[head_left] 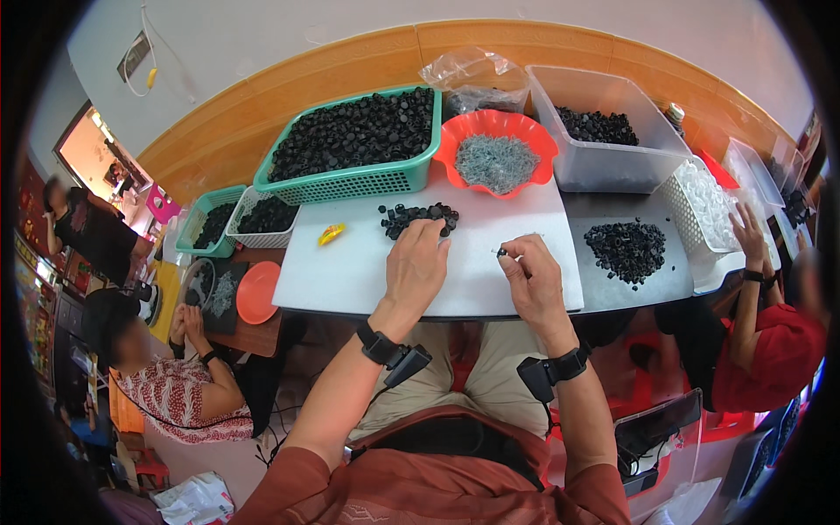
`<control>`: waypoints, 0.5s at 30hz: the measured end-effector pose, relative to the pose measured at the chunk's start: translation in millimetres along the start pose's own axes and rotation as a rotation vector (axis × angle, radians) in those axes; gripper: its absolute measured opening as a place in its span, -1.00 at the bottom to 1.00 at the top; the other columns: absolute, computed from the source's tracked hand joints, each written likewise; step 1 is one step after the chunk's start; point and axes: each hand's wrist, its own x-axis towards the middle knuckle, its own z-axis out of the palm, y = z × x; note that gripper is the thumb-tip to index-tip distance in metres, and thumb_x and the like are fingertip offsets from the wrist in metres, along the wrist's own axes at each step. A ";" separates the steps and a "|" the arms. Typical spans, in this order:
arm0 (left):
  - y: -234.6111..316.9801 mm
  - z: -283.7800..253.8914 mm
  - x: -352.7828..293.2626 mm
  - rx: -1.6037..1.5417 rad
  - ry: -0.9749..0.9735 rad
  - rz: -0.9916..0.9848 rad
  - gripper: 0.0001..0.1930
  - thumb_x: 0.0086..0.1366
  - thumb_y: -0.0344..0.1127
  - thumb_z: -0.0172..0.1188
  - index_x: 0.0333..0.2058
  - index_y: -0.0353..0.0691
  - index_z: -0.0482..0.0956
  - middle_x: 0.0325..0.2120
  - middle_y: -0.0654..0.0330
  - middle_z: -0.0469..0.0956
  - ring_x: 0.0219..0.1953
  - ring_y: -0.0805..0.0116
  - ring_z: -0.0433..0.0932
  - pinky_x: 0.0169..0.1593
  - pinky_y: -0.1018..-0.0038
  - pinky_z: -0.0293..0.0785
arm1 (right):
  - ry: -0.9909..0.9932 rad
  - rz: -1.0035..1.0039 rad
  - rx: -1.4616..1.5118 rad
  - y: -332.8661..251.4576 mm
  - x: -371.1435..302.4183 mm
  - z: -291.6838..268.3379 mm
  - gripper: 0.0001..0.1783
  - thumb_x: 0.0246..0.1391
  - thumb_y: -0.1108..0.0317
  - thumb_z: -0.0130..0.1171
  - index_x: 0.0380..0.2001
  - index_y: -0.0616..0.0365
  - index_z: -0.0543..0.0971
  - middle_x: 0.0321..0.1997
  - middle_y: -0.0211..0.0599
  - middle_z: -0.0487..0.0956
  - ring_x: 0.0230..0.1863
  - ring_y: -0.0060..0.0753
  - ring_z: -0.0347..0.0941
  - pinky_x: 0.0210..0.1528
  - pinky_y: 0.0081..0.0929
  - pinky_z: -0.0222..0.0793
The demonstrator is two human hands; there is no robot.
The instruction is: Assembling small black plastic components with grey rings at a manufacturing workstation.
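My left hand (416, 269) reaches into a small pile of black plastic caps (398, 219) on the white board (350, 280). Its fingers are bent and close together; whatever lies between the fingertips is hidden. To the right, my right hand (535, 278) is closed in a pinch just over the board. Between thumb and fingertips shows a small black plastic part (502, 252) with a thin light pin or wire at it. Beyond the hands, an orange-red scalloped bowl (451, 131) holds many thin grey metal pieces (499, 163).
A green basket (350, 182) of black caps stands behind the board. Black parts (626, 252) lie heaped on a grey surface by a clear bin (604, 166). A yellow wrapper (331, 234) rests at left. People work at both sides, one (188, 376) left, another (761, 350) right.
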 end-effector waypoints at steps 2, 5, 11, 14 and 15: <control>-2.0 1.6 1.2 0.071 0.005 0.051 -0.69 0.25 -0.42 0.30 -0.02 -0.27 0.63 -0.15 0.05 0.65 -0.20 0.04 0.63 -0.12 0.24 0.58 | -0.003 0.018 0.008 0.0 -0.9 0.0 -0.85 0.24 0.51 0.25 -0.14 0.26 0.55 -0.20 -0.17 0.55 -0.42 -0.31 0.45 -0.36 -0.41 0.41; -4.6 3.1 2.0 0.093 -0.092 0.016 -0.69 0.26 -0.41 0.28 -0.01 -0.25 0.62 -0.16 0.06 0.65 -0.18 0.01 0.63 -0.11 0.18 0.57 | -0.012 0.048 0.019 0.3 -1.6 0.4 -0.85 0.23 0.52 0.26 -0.15 0.26 0.55 -0.21 -0.19 0.54 -0.44 -0.33 0.44 -0.37 -0.42 0.40; -10.2 -1.2 1.0 0.006 -0.149 -0.015 -0.72 0.24 -0.37 0.32 -0.07 -0.26 0.66 -0.19 0.07 0.65 -0.23 0.07 0.65 -0.14 0.23 0.56 | -0.009 0.045 0.017 0.0 -1.6 -0.3 -0.84 0.21 0.52 0.28 -0.15 0.25 0.56 -0.23 -0.20 0.54 -0.46 -0.32 0.42 -0.37 -0.42 0.39; -8.6 -7.2 0.8 -0.072 -0.218 -0.035 -0.76 0.23 -0.37 0.33 -0.12 -0.26 0.69 -0.18 0.08 0.65 -0.25 0.10 0.66 -0.14 0.25 0.55 | -0.007 0.046 0.016 1.7 -2.5 -1.0 -0.83 0.21 0.52 0.28 -0.14 0.25 0.56 -0.24 -0.21 0.53 -0.47 -0.33 0.41 -0.37 -0.42 0.38; -7.5 -9.2 0.6 -0.096 -0.232 -0.026 -0.78 0.24 -0.37 0.32 -0.14 -0.26 0.70 -0.19 0.08 0.65 -0.25 0.08 0.66 -0.14 0.25 0.55 | -0.011 0.046 0.015 1.4 -2.1 -1.3 -0.83 0.21 0.52 0.28 -0.14 0.26 0.56 -0.24 -0.21 0.53 -0.47 -0.33 0.41 -0.37 -0.42 0.38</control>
